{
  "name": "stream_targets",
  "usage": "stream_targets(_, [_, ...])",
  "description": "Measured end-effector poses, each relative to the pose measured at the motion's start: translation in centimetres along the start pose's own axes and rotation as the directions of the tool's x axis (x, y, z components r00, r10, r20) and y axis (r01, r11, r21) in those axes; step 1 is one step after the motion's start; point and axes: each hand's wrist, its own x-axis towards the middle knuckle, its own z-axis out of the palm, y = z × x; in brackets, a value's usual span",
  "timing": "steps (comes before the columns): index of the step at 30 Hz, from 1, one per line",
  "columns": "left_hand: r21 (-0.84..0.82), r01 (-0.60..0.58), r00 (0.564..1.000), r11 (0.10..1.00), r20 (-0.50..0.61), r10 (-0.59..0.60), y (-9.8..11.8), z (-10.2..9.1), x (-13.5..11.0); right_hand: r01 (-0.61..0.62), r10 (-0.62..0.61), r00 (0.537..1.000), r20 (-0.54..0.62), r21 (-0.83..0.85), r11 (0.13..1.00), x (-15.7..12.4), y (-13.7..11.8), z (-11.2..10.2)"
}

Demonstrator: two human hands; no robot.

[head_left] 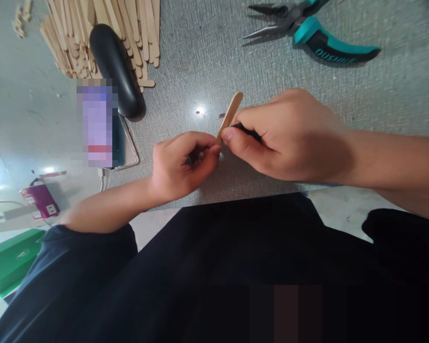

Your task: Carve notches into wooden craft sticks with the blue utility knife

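A pale wooden craft stick (pixel 232 110) with a rounded end slants upward between my two hands, above the grey textured table. My left hand (pixel 184 164) pinches its lower end between thumb and fingers. From the other side, my right hand (pixel 293 136) is closed, its thumb and forefinger pressed against the stick near the lower half. A dark patch shows between the right thumb and forefinger; I cannot tell whether it is an object or shadow. Both hands are just above the table's near edge.
A heap of craft sticks (pixel 143 33) lies at the upper left, with a black rounded case (pixel 116 71) on it. Beside it is a phone (pixel 128 143) with a cable. Long-nose pliers (pixel 336 45) lie at the upper right. A purple box (pixel 41 200) is at far left.
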Motion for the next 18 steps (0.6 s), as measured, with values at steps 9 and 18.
stream_targets(9, [-0.171,0.149,0.987,0.974,0.091,-0.135,0.7,-0.3,-0.1,0.256,-0.239,0.966,-0.094,0.272,0.928,0.4,2.5,1.3])
stream_targets(18, [-0.276,0.215,0.975,0.937,0.124,-0.187,0.8,-0.4,-0.1,0.190,-0.199,0.980,-0.011,0.355,0.915,-0.5,1.2,0.3])
